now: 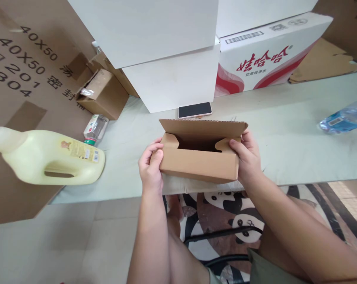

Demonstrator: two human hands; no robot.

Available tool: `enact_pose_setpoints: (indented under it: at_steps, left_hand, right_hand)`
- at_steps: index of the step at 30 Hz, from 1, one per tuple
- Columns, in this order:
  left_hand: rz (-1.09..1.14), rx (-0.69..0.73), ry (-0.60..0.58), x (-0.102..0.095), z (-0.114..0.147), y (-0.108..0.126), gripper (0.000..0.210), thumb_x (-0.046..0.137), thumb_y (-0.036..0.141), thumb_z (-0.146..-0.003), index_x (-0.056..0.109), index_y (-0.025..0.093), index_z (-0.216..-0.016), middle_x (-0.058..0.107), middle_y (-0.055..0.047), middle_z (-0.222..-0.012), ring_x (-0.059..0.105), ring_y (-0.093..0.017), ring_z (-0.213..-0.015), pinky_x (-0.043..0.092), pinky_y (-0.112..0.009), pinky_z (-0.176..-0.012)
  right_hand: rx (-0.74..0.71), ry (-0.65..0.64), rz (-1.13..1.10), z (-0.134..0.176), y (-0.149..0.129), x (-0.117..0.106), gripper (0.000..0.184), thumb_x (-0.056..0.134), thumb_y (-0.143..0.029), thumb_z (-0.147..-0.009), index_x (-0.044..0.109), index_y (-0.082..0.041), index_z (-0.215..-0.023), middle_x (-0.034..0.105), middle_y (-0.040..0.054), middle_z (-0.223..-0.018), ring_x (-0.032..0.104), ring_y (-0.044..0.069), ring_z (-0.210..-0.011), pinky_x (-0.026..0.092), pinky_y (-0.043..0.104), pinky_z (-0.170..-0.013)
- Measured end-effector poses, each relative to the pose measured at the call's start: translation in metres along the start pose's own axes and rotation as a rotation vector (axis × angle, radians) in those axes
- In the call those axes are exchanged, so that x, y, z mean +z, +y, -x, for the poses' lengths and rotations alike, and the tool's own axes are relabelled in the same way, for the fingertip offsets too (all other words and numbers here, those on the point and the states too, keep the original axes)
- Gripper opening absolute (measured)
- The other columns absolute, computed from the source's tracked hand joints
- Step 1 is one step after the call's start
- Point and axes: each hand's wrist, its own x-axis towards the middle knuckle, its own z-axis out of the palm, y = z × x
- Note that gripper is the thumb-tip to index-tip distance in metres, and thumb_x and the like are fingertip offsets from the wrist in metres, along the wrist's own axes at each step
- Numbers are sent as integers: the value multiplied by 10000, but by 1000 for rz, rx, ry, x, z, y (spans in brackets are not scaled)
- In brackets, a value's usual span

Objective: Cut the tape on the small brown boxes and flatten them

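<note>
A brown cardboard box (199, 163) is held between both hands at the front edge of the covered surface. Its long flap stands up at the back, and the two small side flaps lean inward over a dark opening. My left hand (151, 163) grips the left end, thumb on the near side. My right hand (248, 156) clasps the right end, with the thumb on the right side flap. What the box has inside cannot be made out. Behind it lies a phone (194, 110) with a dark screen.
White cartons (172, 79) rise at the back, beside a red-and-white carton (261, 59). To the left are a yellow jug (77, 157), a clear bottle (96, 127) and a small open carton (107, 92). A blue-labelled water bottle (344, 116) lies at right. Below is a panda-print mat (220, 213).
</note>
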Motion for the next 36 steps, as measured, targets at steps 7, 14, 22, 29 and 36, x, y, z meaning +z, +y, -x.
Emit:
enact_pose_setpoints:
  at_steps: [7, 14, 22, 29, 36]
  left_hand:
    - [-34, -8, -7, 0, 1, 0, 154, 754, 372, -735, 746, 238, -811, 743, -70, -1164, 638, -295, -1177, 432, -454, -1058]
    - [-60, 3, -4, 0, 1, -2, 186, 743, 402, -748, 731, 235, -828, 737, -74, -1170, 637, -298, -1185, 437, -459, -1064]
    - [-13, 21, -1, 0, 1, -3, 145, 759, 362, -746, 751, 238, -821, 752, -62, -1142, 649, -277, -1157, 433, -433, -1065]
    - [-53, 21, -3, 0, 1, -2, 170, 738, 387, -752, 734, 236, -830, 744, -70, -1157, 643, -294, -1172, 445, -459, -1060]
    - [-41, 20, -10, -2, 1, -4, 149, 726, 371, -770, 739, 240, -839, 737, -66, -1166, 638, -286, -1187, 431, -450, -1079]
  right_hand:
    - [-6, -38, 26, 0, 3, -2, 202, 674, -279, -760, 589, -286, -943, 666, -25, -909, 635, 165, -781, 541, 309, -701]
    - [-19, -30, 61, 0, 3, -2, 196, 669, -287, -759, 583, -286, -935, 663, -19, -901, 635, 171, -784, 545, 312, -699]
    - [-14, -24, 67, 0, 3, -2, 199, 668, -315, -752, 607, -276, -937, 681, -5, -888, 629, 180, -790, 542, 312, -696]
    - [-25, -28, 81, 0, 3, -3, 199, 668, -315, -759, 615, -283, -949, 688, -8, -906, 639, 187, -803, 549, 332, -731]
    - [-28, -39, 92, -1, 4, -5, 212, 678, -328, -756, 616, -292, -955, 695, -2, -926, 646, 195, -822, 555, 348, -752]
